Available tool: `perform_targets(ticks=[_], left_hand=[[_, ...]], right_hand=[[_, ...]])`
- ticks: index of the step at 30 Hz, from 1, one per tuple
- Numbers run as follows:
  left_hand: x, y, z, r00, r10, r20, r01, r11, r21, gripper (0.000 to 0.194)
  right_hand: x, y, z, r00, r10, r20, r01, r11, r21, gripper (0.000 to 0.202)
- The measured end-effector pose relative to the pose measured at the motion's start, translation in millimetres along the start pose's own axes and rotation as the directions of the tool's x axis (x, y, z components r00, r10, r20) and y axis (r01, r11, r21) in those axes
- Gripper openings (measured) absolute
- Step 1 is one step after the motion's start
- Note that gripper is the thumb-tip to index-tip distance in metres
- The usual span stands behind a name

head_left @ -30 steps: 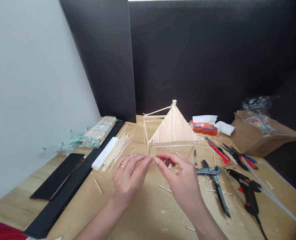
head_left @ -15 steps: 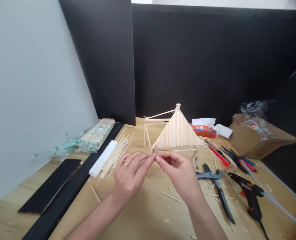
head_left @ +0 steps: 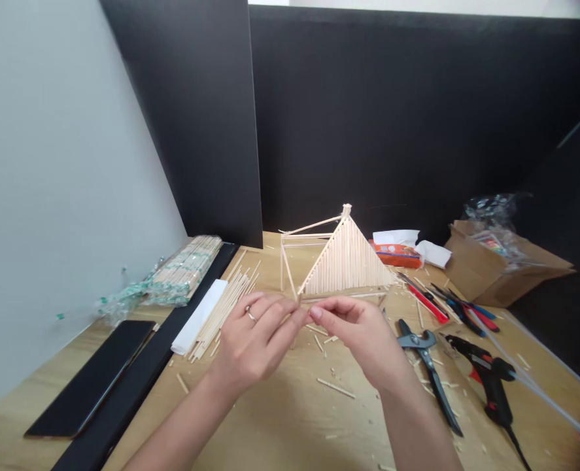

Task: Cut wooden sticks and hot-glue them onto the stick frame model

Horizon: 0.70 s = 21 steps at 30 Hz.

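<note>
A wooden stick model (head_left: pixel 351 258) stands on the table, with a triangular face of upright sticks and an open frame on its left. My left hand (head_left: pixel 260 333), with a ring on one finger, is closed at the model's near left corner. Beside it my right hand (head_left: pixel 356 327) pinches with thumb and forefinger, its fingertips close to those of the left. Whatever lies between the fingertips is too small to make out. Loose sticks (head_left: pixel 225 304) lie left of the hands.
Pliers (head_left: pixel 429 369) and a glue gun (head_left: pixel 488 376) lie at the right, near red and blue-handled tools (head_left: pixel 471 314). Behind them are an orange packet (head_left: pixel 396 255) and a cardboard box (head_left: pixel 495 271). A black phone-like slab (head_left: pixel 91 379), white paper (head_left: pixel 199 317) and bagged sticks (head_left: pixel 186 268) are left.
My right hand has shifted slightly right, opening a small gap between the fingertips of the two hands. The whole view has moved a little.
</note>
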<state>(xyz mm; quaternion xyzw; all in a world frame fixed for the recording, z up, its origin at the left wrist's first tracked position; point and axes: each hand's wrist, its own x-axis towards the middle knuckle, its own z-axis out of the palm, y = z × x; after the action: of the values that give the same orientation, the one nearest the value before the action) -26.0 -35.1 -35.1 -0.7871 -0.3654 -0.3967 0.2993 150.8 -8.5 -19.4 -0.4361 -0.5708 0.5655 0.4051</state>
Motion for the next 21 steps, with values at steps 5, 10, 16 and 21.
perform_targets(ticks=[5, 10, 16, 21], left_hand=[[16, -12, 2.5, 0.917, -0.385, 0.104, 0.394, 0.914, -0.099, 0.028], [16, -14, 7.9, 0.773, -0.502, 0.387, 0.623, 0.714, -0.319, 0.037], [16, -8, 14.8, 0.720, -0.533, 0.444, 0.692, 0.606, -0.393, 0.025], [17, -6, 15.6, 0.712, -0.552, 0.433, 0.702, 0.560, -0.440, 0.027]], right_hand=[[4, 13, 21, 0.894, -0.295, -0.338, 0.252, 0.953, -0.167, 0.017], [8, 30, 42, 0.738, -0.520, -0.429, 0.380, 0.847, -0.372, 0.012], [13, 41, 47, 0.726, -0.500, -0.472, 0.346, 0.859, -0.377, 0.013], [16, 45, 48, 0.689, -0.559, -0.462, 0.369, 0.819, -0.440, 0.013]])
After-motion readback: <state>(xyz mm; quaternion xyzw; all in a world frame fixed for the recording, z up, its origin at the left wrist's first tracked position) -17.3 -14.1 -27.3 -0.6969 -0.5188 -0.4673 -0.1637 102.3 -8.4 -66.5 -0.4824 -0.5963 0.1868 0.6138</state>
